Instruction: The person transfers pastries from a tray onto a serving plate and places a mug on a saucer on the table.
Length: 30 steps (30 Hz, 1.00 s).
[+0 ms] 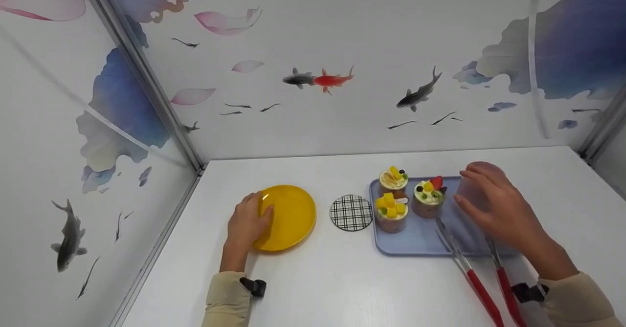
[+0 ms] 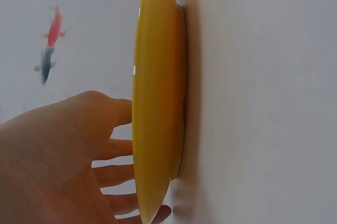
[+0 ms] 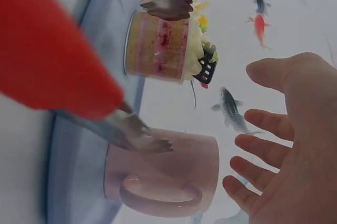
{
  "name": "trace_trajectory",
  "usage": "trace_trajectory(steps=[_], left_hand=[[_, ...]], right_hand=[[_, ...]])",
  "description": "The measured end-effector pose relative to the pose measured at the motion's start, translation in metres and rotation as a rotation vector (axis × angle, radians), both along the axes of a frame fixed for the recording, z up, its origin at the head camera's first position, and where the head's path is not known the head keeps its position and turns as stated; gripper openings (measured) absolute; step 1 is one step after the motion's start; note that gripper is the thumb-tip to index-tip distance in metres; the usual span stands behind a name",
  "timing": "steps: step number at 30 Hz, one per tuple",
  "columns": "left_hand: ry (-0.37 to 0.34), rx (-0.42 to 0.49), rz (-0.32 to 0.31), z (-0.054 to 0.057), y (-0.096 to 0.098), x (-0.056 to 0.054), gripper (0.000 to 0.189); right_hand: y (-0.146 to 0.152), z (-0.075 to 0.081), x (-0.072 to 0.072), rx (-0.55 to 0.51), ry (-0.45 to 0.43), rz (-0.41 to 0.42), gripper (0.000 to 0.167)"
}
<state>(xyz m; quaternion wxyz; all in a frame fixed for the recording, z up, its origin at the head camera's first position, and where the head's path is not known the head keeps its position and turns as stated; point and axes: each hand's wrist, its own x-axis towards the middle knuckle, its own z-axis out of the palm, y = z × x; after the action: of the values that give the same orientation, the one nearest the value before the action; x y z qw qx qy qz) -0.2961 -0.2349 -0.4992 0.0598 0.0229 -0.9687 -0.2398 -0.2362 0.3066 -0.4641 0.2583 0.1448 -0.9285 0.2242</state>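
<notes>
My left hand [image 1: 249,219] holds the left rim of a round yellow plate [image 1: 293,214], thumb over the inner side. In the left wrist view, the fingers pass behind the plate and one fingertip shows past its edge. My right hand [image 1: 503,209] is spread over the right part of a blue tray [image 1: 411,248], holding nothing. Beside its fingers in the right wrist view stands a pink mug [image 3: 179,153] with a handle, mostly hidden behind the hand in the head view. Metal tongs with red handles [image 1: 484,297] lean across the tray's front edge.
Several dessert cups stand on the tray's left: one with mango cubes [image 1: 391,214], one with a strawberry [image 1: 428,199], another behind [image 1: 392,180]. A round checked coaster [image 1: 350,213] lies between plate and tray. White patterned panels [image 1: 313,126] border the table.
</notes>
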Motion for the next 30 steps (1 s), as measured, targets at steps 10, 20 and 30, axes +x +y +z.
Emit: trace_trajectory(steps=[10,20,30], left_hand=[[-0.025,0.022,0.017,0.0,-0.007,-0.001,0.057],[-0.042,0.006,0.027,0.0,-0.011,0.003,0.062],[-0.059,0.063,0.037,0.001,-0.015,0.002,0.065]], right_hand=[[0.006,-0.002,0.026,-0.049,-0.05,-0.014,0.062],[0.011,-0.013,0.044,0.01,-0.072,-0.018,0.067],[0.009,-0.022,0.051,0.022,-0.225,-0.056,0.083]])
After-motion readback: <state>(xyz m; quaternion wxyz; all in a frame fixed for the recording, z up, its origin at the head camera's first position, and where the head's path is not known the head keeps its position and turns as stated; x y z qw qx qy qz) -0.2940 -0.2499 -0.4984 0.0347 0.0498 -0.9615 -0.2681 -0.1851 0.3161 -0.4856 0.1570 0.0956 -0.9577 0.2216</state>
